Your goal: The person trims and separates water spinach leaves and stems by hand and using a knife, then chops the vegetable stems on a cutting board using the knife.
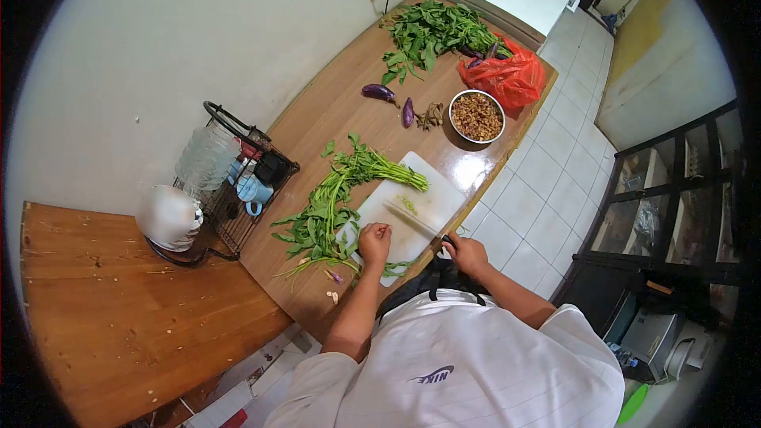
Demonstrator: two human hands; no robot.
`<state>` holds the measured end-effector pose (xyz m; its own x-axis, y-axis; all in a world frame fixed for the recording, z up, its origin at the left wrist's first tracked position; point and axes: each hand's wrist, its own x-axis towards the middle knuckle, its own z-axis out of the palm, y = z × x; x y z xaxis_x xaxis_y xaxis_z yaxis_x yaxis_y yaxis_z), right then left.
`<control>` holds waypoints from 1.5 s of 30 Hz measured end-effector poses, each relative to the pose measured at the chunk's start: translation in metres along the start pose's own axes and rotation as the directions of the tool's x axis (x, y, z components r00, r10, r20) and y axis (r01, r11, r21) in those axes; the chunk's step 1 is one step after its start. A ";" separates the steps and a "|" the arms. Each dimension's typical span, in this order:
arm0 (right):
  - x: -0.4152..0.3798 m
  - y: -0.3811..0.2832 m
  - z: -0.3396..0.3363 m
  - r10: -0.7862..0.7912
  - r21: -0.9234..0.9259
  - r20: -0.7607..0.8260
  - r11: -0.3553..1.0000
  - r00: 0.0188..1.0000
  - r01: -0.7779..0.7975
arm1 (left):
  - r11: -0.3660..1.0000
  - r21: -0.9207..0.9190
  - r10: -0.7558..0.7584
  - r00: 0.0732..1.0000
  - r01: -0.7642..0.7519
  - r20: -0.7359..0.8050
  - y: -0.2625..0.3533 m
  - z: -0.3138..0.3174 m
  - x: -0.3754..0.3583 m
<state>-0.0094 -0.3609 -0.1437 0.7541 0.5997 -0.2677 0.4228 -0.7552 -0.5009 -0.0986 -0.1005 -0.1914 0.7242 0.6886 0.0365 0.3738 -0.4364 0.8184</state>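
My right hand [466,254] grips the dark handle of a kitchen knife [414,219], whose blade lies over the white cutting board [441,182]. My left hand [375,242] is above the board's left part, fingers curled together; what they hold, if anything, is too small to make out. Small green cut pieces [409,204] sit on the board beyond the blade. A bunch of water spinach [349,178] spreads along the board's left side, with its stem ends resting on the board's far part. Loose leaves [395,269] rest on the board's near edge.
Farther along the wooden table [333,87] are purple eggplants [380,93], a bowl of brown chopped food [477,116], a red plastic bag [514,75] and more greens [436,32]. A dish rack [238,206] with glassware and a blue cup [254,190] stands left.
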 end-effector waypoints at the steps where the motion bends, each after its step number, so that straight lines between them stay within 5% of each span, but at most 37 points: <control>1: 0.000 0.001 -0.001 -0.005 0.006 0.008 1.000 1.000 0.005 | 0.994 0.085 0.069 0.998 -0.069 0.008 0.006 0.001 0.002; 3: -0.002 0.003 -0.002 0.011 0.011 0.026 1.000 1.000 -0.011 | 0.976 0.170 0.135 0.990 -0.138 0.025 0.015 0.006 0.005; 7: -0.005 0.005 -0.002 0.022 -0.007 0.069 1.000 0.997 -0.022 | 0.994 0.099 0.043 0.998 -0.047 0.043 0.023 0.021 0.010; 15: -0.003 0.006 0.010 0.033 -0.053 0.074 0.998 0.997 -0.029 | 0.954 0.298 -0.043 0.999 0.034 0.025 0.033 0.029 0.016; 45: 0.010 -0.010 0.009 0.019 -0.049 0.038 0.999 0.999 -0.017 | 0.977 0.211 -0.020 1.000 0.018 0.010 0.029 0.029 0.013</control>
<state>-0.0106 -0.3454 -0.1490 0.7424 0.5950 -0.3079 0.4340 -0.7773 -0.4555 -0.0622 -0.1210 -0.1838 0.7220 0.6917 0.0143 0.5004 -0.5364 0.6796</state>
